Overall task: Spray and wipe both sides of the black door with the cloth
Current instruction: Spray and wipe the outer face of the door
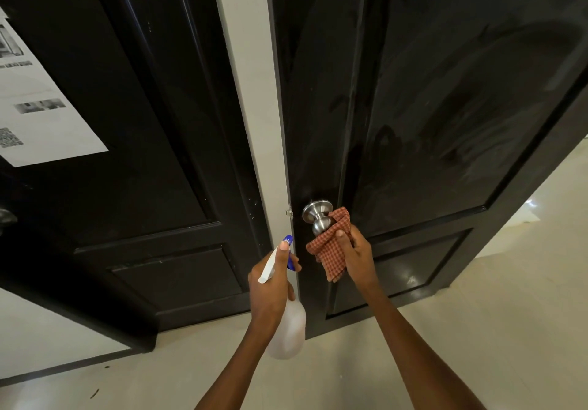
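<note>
The black panelled door (pixel 445 91) fills the right half of the view, and its glossy face shows wet wipe streaks. A steel round knob (pixel 316 215) sticks out near its left edge. My right hand (pixel 353 250) grips a red checked cloth (pixel 329 247) and holds it against the knob's right side. My left hand (pixel 270 285) holds a white spray bottle (pixel 288 330) by the neck, its blue and white nozzle (pixel 288 250) pointing up beside the door's edge.
A pale door frame strip (pixel 251 91) runs between this door and a second black door (pixel 127 155) on the left, which carries a printed paper sheet (pixel 41 107). The light tiled floor (pixel 477 314) lies below and to the right.
</note>
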A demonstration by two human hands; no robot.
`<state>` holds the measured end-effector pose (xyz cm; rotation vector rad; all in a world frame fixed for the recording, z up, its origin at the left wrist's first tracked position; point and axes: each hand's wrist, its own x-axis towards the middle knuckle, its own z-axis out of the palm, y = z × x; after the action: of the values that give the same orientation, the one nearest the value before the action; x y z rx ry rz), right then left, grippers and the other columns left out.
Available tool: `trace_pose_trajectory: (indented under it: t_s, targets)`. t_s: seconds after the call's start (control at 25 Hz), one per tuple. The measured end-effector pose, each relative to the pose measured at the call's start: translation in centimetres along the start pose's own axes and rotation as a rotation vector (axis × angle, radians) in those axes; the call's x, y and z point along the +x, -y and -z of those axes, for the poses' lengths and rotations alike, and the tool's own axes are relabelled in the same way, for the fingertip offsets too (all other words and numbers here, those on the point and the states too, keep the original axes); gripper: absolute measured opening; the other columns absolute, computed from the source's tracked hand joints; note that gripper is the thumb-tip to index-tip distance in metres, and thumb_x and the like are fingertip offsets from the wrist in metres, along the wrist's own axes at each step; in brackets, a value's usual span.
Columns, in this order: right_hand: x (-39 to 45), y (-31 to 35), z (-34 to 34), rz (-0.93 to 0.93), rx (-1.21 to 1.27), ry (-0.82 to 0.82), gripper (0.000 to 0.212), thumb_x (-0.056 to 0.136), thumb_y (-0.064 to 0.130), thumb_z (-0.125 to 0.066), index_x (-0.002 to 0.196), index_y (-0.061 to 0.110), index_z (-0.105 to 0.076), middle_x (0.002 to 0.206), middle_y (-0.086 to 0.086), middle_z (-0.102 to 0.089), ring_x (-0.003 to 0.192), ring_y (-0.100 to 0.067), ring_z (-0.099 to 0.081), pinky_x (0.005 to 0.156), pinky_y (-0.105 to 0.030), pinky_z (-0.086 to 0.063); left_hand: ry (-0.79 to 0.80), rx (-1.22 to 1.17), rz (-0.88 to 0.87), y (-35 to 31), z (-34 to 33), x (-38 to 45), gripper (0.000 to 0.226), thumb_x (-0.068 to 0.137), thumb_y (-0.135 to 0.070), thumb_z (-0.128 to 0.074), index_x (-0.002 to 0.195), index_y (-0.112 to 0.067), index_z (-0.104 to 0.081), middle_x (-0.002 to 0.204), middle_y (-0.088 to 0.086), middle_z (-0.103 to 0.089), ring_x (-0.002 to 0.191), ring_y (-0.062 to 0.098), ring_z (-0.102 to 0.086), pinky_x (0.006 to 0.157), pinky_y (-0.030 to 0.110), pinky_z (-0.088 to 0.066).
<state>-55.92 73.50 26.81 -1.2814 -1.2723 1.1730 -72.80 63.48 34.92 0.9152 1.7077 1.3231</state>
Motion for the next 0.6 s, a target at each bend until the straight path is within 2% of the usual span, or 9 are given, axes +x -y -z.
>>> trace_pose_trajectory:
  t_s: [0.08, 0.2, 0.32, 0.4, 0.52, 0.6]
  targets:
    - [0.0, 0.3, -0.4, 0.019, -0.013, 0.002, 0.029, 0.106, 0.022, -0.051, 0.133, 0.032, -0.05, 0.117, 0.017, -0.062, 0.103, 0.0, -0.065, 0.086, -0.021, -0.058, -0.002, -0.015, 0.03, 0.0, -0.4, 0.2, 0.063, 0.077, -0.064, -0.042, 0.089, -0.008, -0.07, 0.088, 0.01, -0.072, 0.071, 0.021, -0.067, 0.05, 0.011, -0.05]
    - [-0.1, 0.2, -0.8, 0.058, -0.11, 0.082, 0.053, 0.1, 0.027, -0.061, 0.149, 0.031, -0.039, 0.132, 0.02, -0.05, 0.114, 0.002, -0.056, 0.086, -0.013, -0.052, -0.001, -0.01, 0.029, -0.3, -1.1, 0.3, 0.067, 0.078, -0.063, -0.041, 0.093, -0.005, -0.07, 0.088, 0.01, -0.072, 0.068, 0.017, -0.064, 0.05, 0.009, -0.049]
    - [0.9, -0.4, 0.8, 0.088, -0.212, 0.162, 0.059, 0.1, 0.03, -0.062, 0.153, 0.03, -0.037, 0.141, 0.01, -0.049, 0.124, -0.01, -0.055, 0.103, -0.031, -0.052, 0.016, 0.014, -0.009, -0.7, -1.7, 0.1, 0.069, 0.08, -0.062, -0.039, 0.089, -0.001, -0.07, 0.084, 0.011, -0.071, 0.067, 0.015, -0.063, 0.051, 0.01, -0.048]
    - [1.3, -0.2, 2.0, 0.09, -0.238, 0.208, 0.056, 0.102, 0.032, -0.06, 0.153, 0.029, -0.038, 0.14, 0.006, -0.054, 0.125, -0.014, -0.058, 0.105, -0.04, -0.054, 0.023, 0.011, -0.026, -1.1, -2.1, -0.2, 0.067, 0.083, -0.061, -0.039, 0.084, -0.001, -0.07, 0.079, 0.011, -0.069, 0.06, 0.009, -0.062, 0.049, 0.007, -0.046]
    - [0.9, 0.1, 1.8, 0.073, -0.216, 0.183, 0.055, 0.102, 0.034, -0.058, 0.153, 0.028, -0.04, 0.136, 0.003, -0.058, 0.123, -0.015, -0.061, 0.103, -0.04, -0.054, 0.016, 0.003, -0.028, -1.5, -2.6, -0.5, 0.05, 0.095, -0.048, -0.043, 0.077, -0.008, -0.067, 0.073, 0.005, -0.065, 0.05, -0.005, -0.058, 0.045, 0.003, -0.042]
    - [0.6, 0.3, 1.2, 0.075, -0.233, 0.153, 0.056, 0.101, 0.034, -0.06, 0.153, 0.025, -0.04, 0.138, -0.001, -0.057, 0.123, -0.017, -0.059, 0.102, -0.032, -0.052, 0.012, 0.008, -0.024, -1.3, -2.9, -0.5, 0.045, 0.098, -0.042, -0.044, 0.079, -0.008, -0.067, 0.075, 0.003, -0.065, 0.05, -0.007, -0.058, 0.044, 0.003, -0.042]
